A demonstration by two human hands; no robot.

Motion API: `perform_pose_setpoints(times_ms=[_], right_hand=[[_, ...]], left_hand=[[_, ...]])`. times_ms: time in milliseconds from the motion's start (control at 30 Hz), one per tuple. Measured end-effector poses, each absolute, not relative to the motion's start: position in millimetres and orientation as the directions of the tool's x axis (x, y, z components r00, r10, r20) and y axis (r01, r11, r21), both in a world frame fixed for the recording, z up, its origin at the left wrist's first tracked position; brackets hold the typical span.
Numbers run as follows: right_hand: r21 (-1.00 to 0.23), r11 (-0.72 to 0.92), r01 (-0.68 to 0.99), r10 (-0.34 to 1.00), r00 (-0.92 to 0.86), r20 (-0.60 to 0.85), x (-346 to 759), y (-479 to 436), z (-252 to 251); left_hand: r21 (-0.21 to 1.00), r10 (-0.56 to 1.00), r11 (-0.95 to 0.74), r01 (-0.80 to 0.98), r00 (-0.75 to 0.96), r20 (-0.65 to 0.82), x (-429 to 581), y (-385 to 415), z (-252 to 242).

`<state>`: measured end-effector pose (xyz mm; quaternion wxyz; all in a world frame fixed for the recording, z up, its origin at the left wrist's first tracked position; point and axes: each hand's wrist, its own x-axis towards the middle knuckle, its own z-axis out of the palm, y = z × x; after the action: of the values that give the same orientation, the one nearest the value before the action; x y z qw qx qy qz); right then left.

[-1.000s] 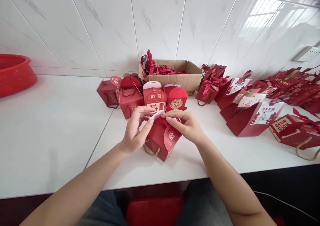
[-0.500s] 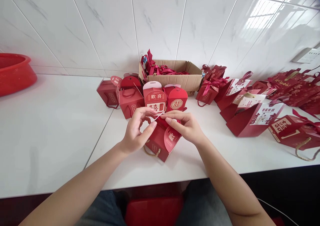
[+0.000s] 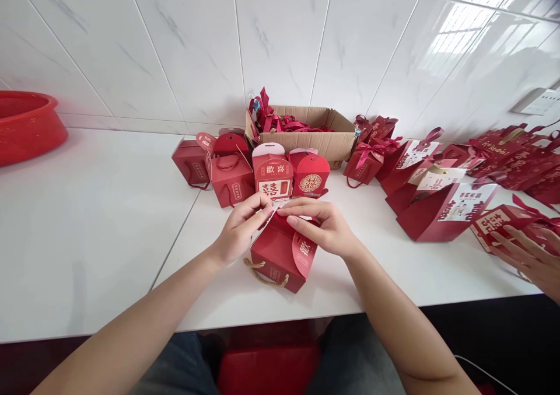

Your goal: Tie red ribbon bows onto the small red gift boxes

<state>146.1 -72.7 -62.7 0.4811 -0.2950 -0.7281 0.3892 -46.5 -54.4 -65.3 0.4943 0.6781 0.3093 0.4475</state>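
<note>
A small red gift box [image 3: 280,254] with a rope handle and a round flap stands on the white table [image 3: 100,220], close to its front edge. My left hand [image 3: 241,227] pinches the box's top flaps from the left, fingers closed on them. From the right, my right hand [image 3: 321,227] presses its fingers on the same top edge. The fingertips of both hands meet over the box's top.
Several closed red gift boxes [image 3: 271,173] stand just behind. Farther back is a cardboard carton [image 3: 321,141] of red ribbons. Many red bags and boxes [image 3: 441,202] crowd the right side. A red basin [image 3: 26,126] sits far left. Another person's hand [image 3: 527,261] reaches in at right.
Both my hands have lowered onto the box's top and pressed the flaps together. The box has turned slightly. Another person's hand has come in at the right edge.
</note>
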Motion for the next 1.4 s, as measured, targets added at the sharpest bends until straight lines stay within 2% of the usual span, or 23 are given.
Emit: perform_pose_setpoints(times_ms=[200, 333, 433, 567, 800, 1000, 1100, 1200, 1333, 1400], right_hand=[[-0.779, 0.606, 0.160, 0.771, -0.359, 0.526, 150.6, -71.9, -61.2], [-0.797, 0.599, 0.079, 0.699, -0.537, 0.472, 160.1, -69.4, -59.6], [-0.821, 0.569, 0.036, 0.657, -0.620, 0.429, 166.6, -67.0, -60.0], [-0.801, 0.595, 0.063, 0.652, -0.622, 0.435, 169.4, -63.3, -63.1], [-0.684, 0.714, 0.149, 0.590, -0.653, 0.474, 161.7, -56.0, -68.4], [-0.595, 0.766, 0.242, 0.582, -0.653, 0.484, 159.9, -57.3, -70.4], [-0.563, 0.783, 0.265, 0.571, -0.664, 0.483, 161.1, -59.0, -70.0], [-0.551, 0.780, 0.296, 0.581, -0.669, 0.463, 162.1, -60.6, -67.9], [-0.550, 0.775, 0.310, 0.587, -0.676, 0.445, 164.8, -61.9, -64.6], [-0.557, 0.770, 0.311, 0.585, -0.691, 0.424, 167.4, -62.0, -63.3]], left_hand=[[0.975, 0.892, -0.172, -0.139, 0.398, 0.214, -48.3, -52.8, -62.9], [0.959, 0.892, -0.001, -0.283, 0.433, 0.129, -50.1, -47.1, -57.2], [0.923, 0.914, 0.018, -0.384, 0.381, 0.140, -54.1, -38.6, -55.2], [0.897, 0.944, -0.113, -0.428, 0.236, 0.232, -70.7, -18.7, -57.9], [0.800, 0.901, -0.340, -0.494, 0.072, 0.428, -121.6, 22.7, -59.5], [0.675, 0.863, -0.378, -0.634, 0.024, 0.505, -143.0, 28.1, -53.0], [0.657, 0.845, -0.410, -0.632, 0.008, 0.535, -156.3, 33.8, -52.3], [0.646, 0.835, -0.489, -0.586, -0.101, 0.540, -171.0, 43.0, -53.4], [0.673, 0.842, -0.539, -0.506, -0.339, 0.420, -163.0, 37.1, -51.3], [0.702, 0.788, -0.587, -0.404, -0.485, 0.380, -144.3, 22.8, -47.7]])
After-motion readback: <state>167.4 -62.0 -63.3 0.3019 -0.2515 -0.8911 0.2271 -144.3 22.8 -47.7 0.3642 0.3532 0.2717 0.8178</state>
